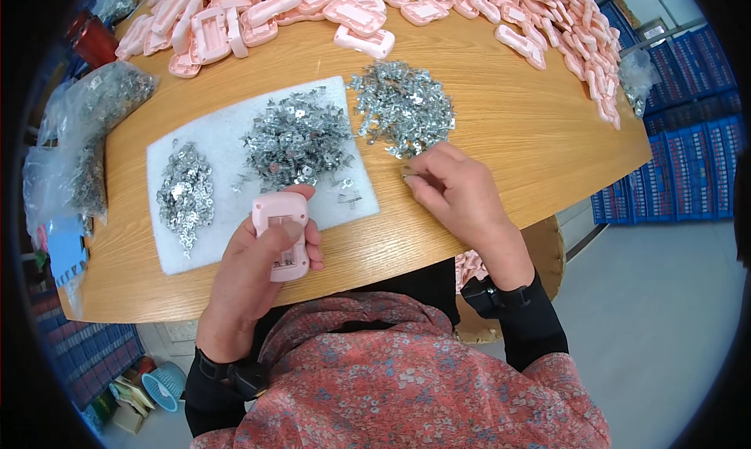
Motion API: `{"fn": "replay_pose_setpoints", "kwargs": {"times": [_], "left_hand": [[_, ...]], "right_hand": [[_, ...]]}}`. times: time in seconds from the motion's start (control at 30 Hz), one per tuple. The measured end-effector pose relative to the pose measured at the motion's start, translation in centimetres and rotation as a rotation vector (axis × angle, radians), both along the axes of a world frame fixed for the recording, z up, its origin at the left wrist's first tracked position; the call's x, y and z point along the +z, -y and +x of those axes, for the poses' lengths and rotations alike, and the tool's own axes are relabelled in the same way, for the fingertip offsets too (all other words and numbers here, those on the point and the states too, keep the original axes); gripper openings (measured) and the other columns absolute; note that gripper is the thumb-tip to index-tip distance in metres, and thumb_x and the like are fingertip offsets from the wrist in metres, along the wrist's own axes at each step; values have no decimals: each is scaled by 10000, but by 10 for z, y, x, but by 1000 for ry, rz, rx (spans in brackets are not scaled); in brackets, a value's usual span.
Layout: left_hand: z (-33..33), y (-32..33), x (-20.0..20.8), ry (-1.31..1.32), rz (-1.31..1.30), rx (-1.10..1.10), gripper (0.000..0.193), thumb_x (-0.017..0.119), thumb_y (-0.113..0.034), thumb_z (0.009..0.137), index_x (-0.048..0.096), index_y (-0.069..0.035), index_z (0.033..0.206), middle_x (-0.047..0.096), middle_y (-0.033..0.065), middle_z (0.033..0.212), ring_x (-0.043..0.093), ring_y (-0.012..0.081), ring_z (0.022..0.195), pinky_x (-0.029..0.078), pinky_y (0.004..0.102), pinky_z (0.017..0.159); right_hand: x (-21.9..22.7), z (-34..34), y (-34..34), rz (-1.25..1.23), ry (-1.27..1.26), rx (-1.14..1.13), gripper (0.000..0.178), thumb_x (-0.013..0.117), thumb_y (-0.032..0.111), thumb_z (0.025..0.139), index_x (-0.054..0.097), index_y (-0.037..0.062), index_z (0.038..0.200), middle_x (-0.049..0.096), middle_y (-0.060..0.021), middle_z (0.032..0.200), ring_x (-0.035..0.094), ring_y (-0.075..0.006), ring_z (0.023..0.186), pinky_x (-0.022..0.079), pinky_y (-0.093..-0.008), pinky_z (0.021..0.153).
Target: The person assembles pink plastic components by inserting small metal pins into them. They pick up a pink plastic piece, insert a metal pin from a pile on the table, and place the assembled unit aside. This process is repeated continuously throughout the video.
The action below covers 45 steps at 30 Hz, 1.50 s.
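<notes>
From the head view, the left hand (254,273) has its fingers clamped on a pink shell (280,207) above the counter (501,140), best held steady, while the right hand (463,189) should lightly keep its apparent metal clip (406,172) pinched.

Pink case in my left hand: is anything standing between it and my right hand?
Nothing visible blocks the way. Between the pink case and your right hand are just a corner of the white pad, with a few loose metal pieces lying low on it, and some wooden tabletop.
</notes>
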State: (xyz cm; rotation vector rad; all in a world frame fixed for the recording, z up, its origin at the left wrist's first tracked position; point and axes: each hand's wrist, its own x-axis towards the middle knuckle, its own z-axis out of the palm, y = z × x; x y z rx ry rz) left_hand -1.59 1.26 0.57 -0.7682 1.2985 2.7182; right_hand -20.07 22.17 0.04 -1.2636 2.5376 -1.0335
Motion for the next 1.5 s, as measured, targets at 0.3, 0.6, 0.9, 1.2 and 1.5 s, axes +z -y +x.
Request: {"fn": "replay_pose_setpoints", "kwargs": {"times": [0.3,0.6,0.9,1.2,1.5], "left_hand": [[-28,-17,13,-62,-64,-89,465,655,-52,915,514,-20,1357,617,27,962,626,107,805,528,260,745],[-18,-10,4,-77,63,-55,457,646,-53,923,511,-20,1358,632,38,979,648,113,826,560,272,761],[-16,-9,1,-78,-13,11,478,645,-43,902,497,-19,1355,631,47,998,651,134,807,546,288,740],[-14,-6,6,-146,-363,-141,499,689,2,853,554,-66,1328,619,-31,1007,572,53,898,487,230,788],[-9,10,-4,-73,350,-131,540,276,-462,1080,497,-62,1367,658,109,931,685,241,794,588,387,758]], "right_hand": [[20,32,22,-190,361,124,169,765,82,821,611,21,857,526,-19,720,489,-91,601,413,-257,540],[24,43,38,-192,266,251,130,734,38,836,632,17,914,571,-65,768,580,-161,652,473,-288,585],[26,52,46,-206,369,154,134,713,35,847,634,22,955,601,-83,779,616,-171,688,494,-291,613],[48,29,45,62,383,335,117,703,91,866,624,8,889,568,-56,686,531,-115,623,447,-297,579],[29,37,40,-185,522,188,116,708,78,864,633,1,909,512,1,695,480,-80,607,402,-247,558]]}}
